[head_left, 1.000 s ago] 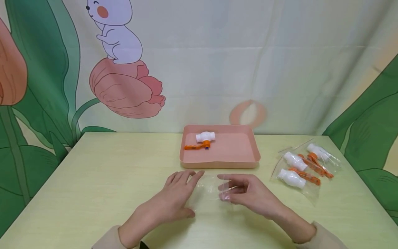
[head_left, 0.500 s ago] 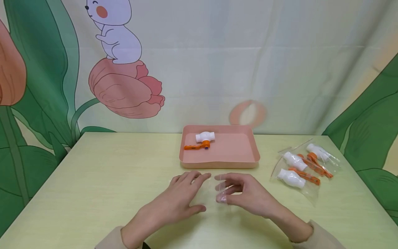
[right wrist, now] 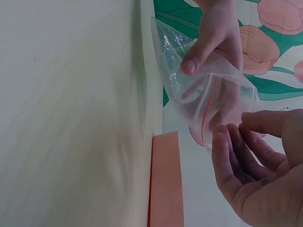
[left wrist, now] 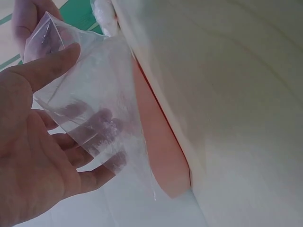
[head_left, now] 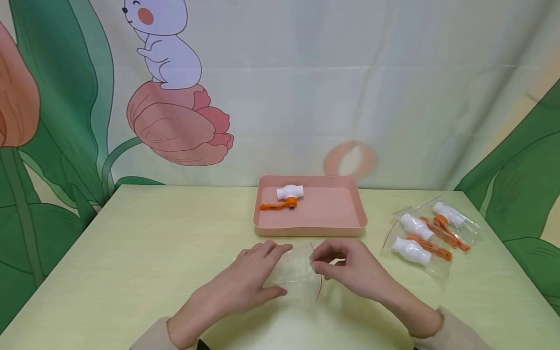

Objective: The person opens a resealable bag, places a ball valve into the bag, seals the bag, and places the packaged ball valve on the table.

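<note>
A clear zip bag [head_left: 292, 267] with a red line along its mouth hangs between both hands above the table. My right hand [head_left: 352, 267] pinches the bag's mouth edge between thumb and fingertips. On the other side, my left hand [head_left: 247, 272] has its fingers spread and nearly straight. In the left wrist view, the bag [left wrist: 102, 94] lies across the left fingers, with the thumb well apart from them. From the right wrist view, the red strip on the bag [right wrist: 208, 106] curves near the right fingertips. I see nothing inside the bag.
Behind the hands, a pink tray [head_left: 330, 209] holds a white ball valve [head_left: 289, 192] with an orange handle [head_left: 273, 206]. Several bagged white valves [head_left: 411, 250] with orange handles lie at the table's right side. A printed curtain [head_left: 284, 97] hangs behind the table.
The right fingers have closed together on the bag's mouth, and its red line now shows. The left hand moved slightly right, then stayed nearly in place. Tray and bagged valves have not moved.
</note>
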`<state>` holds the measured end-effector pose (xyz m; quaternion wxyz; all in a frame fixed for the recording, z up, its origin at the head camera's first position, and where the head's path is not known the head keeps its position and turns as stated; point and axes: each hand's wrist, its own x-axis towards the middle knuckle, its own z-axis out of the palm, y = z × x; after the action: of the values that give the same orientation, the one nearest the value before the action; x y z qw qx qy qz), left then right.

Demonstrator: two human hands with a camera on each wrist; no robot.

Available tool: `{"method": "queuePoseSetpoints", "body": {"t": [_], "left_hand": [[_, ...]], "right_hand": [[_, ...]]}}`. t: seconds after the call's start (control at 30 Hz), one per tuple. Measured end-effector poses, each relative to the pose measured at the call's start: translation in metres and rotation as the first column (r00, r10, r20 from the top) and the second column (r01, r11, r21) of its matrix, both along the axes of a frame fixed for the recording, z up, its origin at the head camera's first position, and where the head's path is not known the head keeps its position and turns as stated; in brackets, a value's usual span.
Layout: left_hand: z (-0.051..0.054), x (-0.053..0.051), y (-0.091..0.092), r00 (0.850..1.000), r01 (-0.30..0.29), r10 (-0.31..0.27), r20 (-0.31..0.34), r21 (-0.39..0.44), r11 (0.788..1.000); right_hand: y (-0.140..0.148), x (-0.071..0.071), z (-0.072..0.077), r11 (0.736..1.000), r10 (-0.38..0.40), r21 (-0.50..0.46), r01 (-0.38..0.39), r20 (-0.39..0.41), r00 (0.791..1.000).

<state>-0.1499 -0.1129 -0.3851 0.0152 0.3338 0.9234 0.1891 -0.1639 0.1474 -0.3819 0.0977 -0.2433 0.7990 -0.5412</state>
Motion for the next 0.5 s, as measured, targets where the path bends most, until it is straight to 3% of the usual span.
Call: {"method": "queuePoseSetpoints", "body": {"t": [0.23, 0.5], "left_hand": [[0.000, 0.001, -0.003, 1.000, 0.009, -0.009, -0.010, -0.001, 1.000], [0.000, 0.003, -0.003, 1.000, 0.018, -0.018, -0.019, -0.008, 1.000]], "right_hand": [[0.005, -0.016, 0.009, 0.999, -0.042, 0.018, 0.044, -0.075, 0.996], [0.008, -0.038, 0.014, 0.998, -0.061, 0.028, 0.063, -0.068, 0.996]]}}
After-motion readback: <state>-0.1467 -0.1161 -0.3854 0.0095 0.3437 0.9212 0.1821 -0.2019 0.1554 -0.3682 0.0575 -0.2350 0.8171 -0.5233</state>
